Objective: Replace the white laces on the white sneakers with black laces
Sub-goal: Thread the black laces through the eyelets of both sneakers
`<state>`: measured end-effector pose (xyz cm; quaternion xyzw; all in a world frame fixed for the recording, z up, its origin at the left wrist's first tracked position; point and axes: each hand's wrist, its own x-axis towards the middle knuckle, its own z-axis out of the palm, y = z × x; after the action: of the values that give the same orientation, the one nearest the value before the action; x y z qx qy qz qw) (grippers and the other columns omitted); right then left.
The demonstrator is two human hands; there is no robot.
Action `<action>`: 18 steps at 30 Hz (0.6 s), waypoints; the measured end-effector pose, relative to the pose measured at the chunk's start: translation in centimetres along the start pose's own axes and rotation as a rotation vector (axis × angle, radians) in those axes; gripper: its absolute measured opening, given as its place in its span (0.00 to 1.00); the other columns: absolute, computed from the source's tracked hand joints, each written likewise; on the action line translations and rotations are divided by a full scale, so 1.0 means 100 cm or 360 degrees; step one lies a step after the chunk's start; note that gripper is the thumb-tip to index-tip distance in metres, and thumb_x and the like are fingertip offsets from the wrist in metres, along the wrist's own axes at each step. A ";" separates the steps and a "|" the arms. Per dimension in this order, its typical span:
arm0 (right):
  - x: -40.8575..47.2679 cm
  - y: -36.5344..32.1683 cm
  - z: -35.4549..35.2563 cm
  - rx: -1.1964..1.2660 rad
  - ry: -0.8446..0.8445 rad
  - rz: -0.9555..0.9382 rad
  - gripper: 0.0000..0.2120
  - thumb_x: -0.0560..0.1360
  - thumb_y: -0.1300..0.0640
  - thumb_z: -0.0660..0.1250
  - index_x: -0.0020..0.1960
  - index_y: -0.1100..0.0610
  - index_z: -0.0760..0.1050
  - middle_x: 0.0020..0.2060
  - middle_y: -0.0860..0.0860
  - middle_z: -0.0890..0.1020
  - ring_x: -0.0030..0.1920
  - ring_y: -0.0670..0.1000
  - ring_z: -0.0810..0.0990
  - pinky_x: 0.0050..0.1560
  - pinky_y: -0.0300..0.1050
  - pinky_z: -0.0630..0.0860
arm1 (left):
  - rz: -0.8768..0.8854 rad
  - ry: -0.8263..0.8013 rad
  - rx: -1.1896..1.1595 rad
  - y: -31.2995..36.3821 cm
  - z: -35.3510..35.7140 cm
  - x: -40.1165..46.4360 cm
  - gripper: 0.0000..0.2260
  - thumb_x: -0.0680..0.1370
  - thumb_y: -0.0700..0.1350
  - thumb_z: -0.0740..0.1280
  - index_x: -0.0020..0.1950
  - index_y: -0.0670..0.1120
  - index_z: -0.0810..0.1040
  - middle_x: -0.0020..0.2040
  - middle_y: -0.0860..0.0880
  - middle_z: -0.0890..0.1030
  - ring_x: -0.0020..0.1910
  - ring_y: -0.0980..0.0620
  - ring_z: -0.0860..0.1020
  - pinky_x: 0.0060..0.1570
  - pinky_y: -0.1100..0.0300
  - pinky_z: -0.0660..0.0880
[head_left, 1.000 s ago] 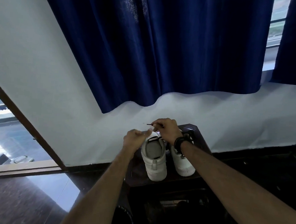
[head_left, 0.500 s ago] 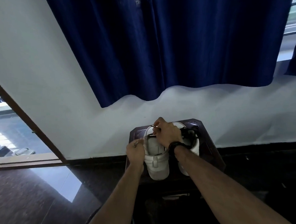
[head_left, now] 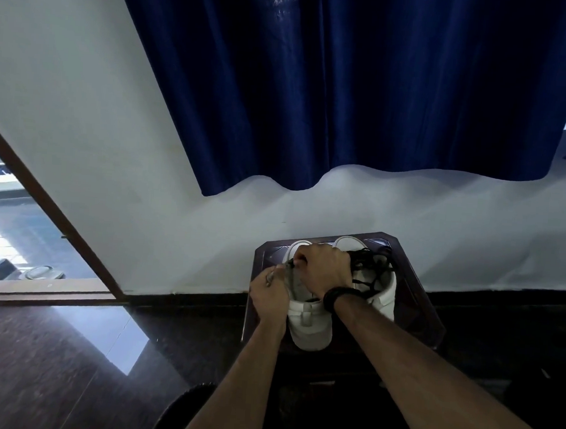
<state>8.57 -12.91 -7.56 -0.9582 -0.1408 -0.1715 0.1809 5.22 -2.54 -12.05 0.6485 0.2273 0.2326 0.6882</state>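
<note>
Two white sneakers stand side by side on a small dark table [head_left: 419, 289], heels toward me. My left hand [head_left: 268, 296] grips the left side of the left sneaker [head_left: 309, 328] near its collar, fingers curled. My right hand [head_left: 326, 271] lies over the same sneaker's upper and pinches a black lace end [head_left: 291, 263] at its eyelets. The right sneaker [head_left: 386, 293] carries a loose tangle of black lace [head_left: 370, 262] across its top. A black band circles my right wrist.
The table stands against a white wall under a dark blue curtain [head_left: 349, 85]. A brown-framed doorway [head_left: 53, 213] opens at the left. Dark polished floor [head_left: 50, 366] surrounds the table, and a dark round object [head_left: 177, 410] sits near my legs.
My right hand dropped from holding the lace tip up in the air onto the left sneaker's eyelets. My left hand slid down along the sneaker's side. The camera view shifted left.
</note>
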 end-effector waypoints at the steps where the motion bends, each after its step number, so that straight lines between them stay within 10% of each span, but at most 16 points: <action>1: -0.001 -0.001 -0.001 -0.0018 0.0009 -0.0030 0.07 0.76 0.50 0.62 0.48 0.48 0.78 0.47 0.49 0.83 0.50 0.56 0.81 0.40 0.44 0.65 | 0.0020 0.0005 0.0035 0.000 0.000 -0.001 0.11 0.76 0.39 0.68 0.35 0.45 0.83 0.31 0.48 0.79 0.34 0.51 0.75 0.39 0.55 0.75; 14: -0.005 -0.017 -0.011 -0.0377 0.0083 -0.0216 0.08 0.59 0.53 0.75 0.28 0.52 0.76 0.26 0.48 0.78 0.29 0.51 0.80 0.27 0.37 0.61 | 0.0330 0.0044 0.0697 0.008 0.002 -0.005 0.15 0.80 0.54 0.62 0.40 0.47 0.79 0.40 0.45 0.82 0.44 0.41 0.80 0.44 0.53 0.75; 18: -0.007 -0.016 -0.010 -0.0329 0.0110 -0.0226 0.13 0.52 0.54 0.80 0.26 0.52 0.74 0.22 0.49 0.75 0.25 0.51 0.78 0.22 0.36 0.64 | -0.0309 -0.0022 0.0184 0.012 0.001 0.005 0.29 0.78 0.66 0.55 0.46 0.45 0.84 0.45 0.46 0.84 0.47 0.45 0.80 0.56 0.51 0.76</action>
<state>7.16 -11.98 -6.46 -0.9529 -0.1835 -0.2302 0.0732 5.60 -2.23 -10.81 0.6637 0.2973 0.1469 0.6705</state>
